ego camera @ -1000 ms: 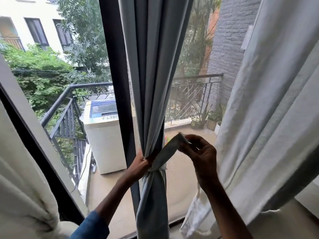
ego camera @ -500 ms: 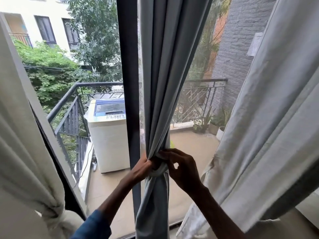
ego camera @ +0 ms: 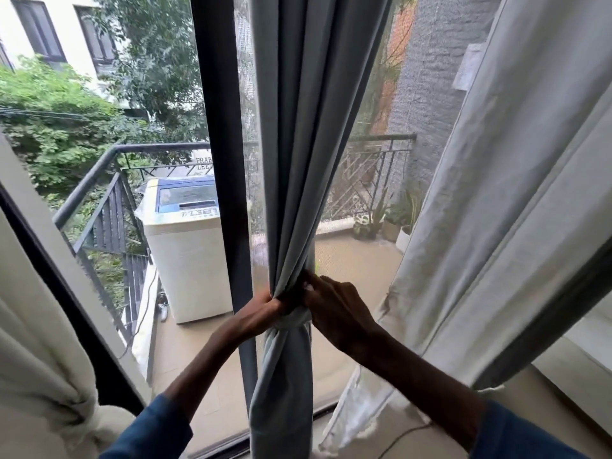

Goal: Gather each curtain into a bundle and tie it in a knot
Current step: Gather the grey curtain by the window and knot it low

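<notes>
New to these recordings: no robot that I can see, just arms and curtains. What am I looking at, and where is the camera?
No machine here: a person works with bare hands, and every picture comes from one camera worn on their head, looking forward and down. The left hand grips the gathered grey curtain just above a wrapped band of its fabric; the right hand pinches the same gather from the other side. Outside, a washing machine stands on a balcony. A white curtain hangs at right.
</notes>
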Motion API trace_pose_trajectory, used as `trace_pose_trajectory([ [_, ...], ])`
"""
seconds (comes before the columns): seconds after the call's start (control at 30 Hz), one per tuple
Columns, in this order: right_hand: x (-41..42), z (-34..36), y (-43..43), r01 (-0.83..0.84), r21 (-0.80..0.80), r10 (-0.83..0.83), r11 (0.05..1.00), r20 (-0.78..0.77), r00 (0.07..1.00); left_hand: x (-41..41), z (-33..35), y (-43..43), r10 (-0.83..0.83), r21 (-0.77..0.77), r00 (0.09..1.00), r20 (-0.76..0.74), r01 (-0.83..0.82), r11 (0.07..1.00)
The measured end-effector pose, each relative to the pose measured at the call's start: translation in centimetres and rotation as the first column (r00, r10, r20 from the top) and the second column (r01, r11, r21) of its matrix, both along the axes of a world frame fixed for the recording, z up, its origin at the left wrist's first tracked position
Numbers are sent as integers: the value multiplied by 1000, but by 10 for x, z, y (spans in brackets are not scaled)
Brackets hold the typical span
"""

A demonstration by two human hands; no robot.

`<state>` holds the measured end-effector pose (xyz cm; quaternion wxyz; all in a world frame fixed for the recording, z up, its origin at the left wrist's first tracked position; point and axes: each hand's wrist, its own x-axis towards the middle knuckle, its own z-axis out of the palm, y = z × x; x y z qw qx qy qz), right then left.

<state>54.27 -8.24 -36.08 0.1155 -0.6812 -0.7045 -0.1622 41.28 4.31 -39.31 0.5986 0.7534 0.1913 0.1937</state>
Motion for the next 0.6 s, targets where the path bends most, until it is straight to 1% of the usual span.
trace_pose_trajectory([
  [0.07,1,5,2,20,-53,-12,998,150,989,3,-1,2,-11,17,1000,-20,11,1000],
  [0.1,0,12,2,-3,-70,16,998,178,984,4,-2,3,-9,14,999,-31,10,1000],
  [0.13,-3,21,2,-23,-137,44,990,152,987,4,-3,3,-8,8,999,-35,8,1000],
  [0.17,-5,32,4,-24,-213,45,977,94,995,4,-3,2,-20,7,999,-40,20,1000],
  [0.23,-4,50,13,21,-456,-25,890,-2,1000,4,-5,0,-15,3,998,-64,15,1000],
  [0.27,-1,53,18,6,-527,-30,850,-38,999,3,-5,1,2,-2,998,-70,-2,1000],
  [0.3,0,56,19,-26,-548,-31,836,-94,995,0,-3,1,21,-4,997,-75,-21,1000],
  [0.33,2,57,18,-56,-518,-37,854,-168,985,-1,0,2,38,7,997,-66,-38,999],
  [0.37,5,57,16,-82,-432,-33,898,-252,967,-3,4,6,53,15,996,-65,-52,999],
  [0.4,8,57,13,-90,-302,-10,949,-315,949,-4,6,10,65,16,997,-51,-64,998],
  [0.43,11,56,9,-81,-152,24,985,-344,939,-5,13,12,79,18,997,-25,-79,997],
  [0.47,13,56,6,-73,-28,59,997,-356,933,-6,19,12,80,17,997,5,-80,997],
  [0.5,15,54,4,-78,34,85,996,-367,926,-7,24,11,88,-5,996,28,-88,996],
  [0.53,18,53,5,-84,36,92,996,-374,923,-7,23,13,93,-25,995,33,-92,995],
  [0.6,19,45,9,-68,-70,39,995,-358,933,-5,20,12,97,-28,995,33,-96,995],
])
